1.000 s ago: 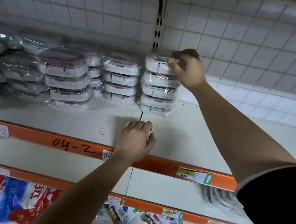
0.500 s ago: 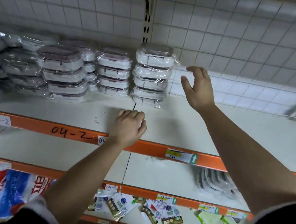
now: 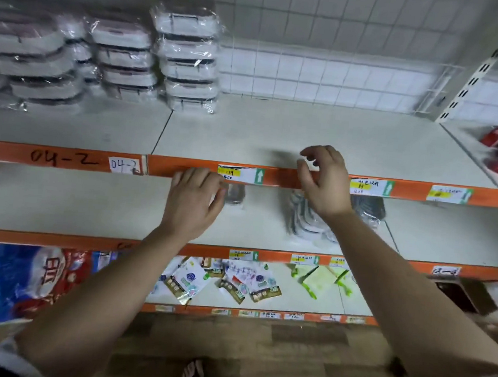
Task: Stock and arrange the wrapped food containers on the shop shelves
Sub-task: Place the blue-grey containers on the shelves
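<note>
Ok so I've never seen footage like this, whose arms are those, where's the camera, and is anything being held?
There is no machine here: these are a person's two bare arms, filmed by a wide-angle camera worn on their head, looking forward and down. The left hand and the right hand hover in front of the orange shelf edge, both empty, fingers loose. On the top shelf stand stacks of wrapped food containers, at the left. The shelf below holds a few flat packets; the lowest shows sachets and red-and-blue bags.
</note>
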Demonstrator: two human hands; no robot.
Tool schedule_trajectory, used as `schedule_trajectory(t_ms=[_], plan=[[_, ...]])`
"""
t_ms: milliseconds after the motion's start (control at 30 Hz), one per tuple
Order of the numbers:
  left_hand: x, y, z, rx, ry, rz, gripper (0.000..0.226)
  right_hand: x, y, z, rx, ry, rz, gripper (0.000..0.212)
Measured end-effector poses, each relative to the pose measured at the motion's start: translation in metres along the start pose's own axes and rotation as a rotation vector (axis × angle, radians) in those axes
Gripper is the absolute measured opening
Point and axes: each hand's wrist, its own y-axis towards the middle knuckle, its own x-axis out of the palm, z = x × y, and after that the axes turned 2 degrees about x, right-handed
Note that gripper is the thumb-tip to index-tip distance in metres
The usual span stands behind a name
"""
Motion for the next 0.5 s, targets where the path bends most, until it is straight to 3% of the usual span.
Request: schedule_trajectory(t_ms=[133,233,367,500], plan=[[0.023,-0.035,0.033,-0.021,-0.1,-0.136,0.03,0.004,-0.058,0.02,0.033,0.021,0.019,0.01],[0.051,-0.061,0.052,-0.1,-0.168,-0.275,0.034,0.021,-0.104,0.042,0.135,0.01,-0.076,0.01],[0.103,-0.085,0.055,-0.138,-0.177,-0.439,0.036,0.044,-0.142,0.077,0.233,-0.029,-0.192,0.019],[0.158,-0.098,0.034,-0.149,-0.149,-0.612,0.049,0.062,-0.144,0.109,0.252,-0.099,-0.16,0.034]])
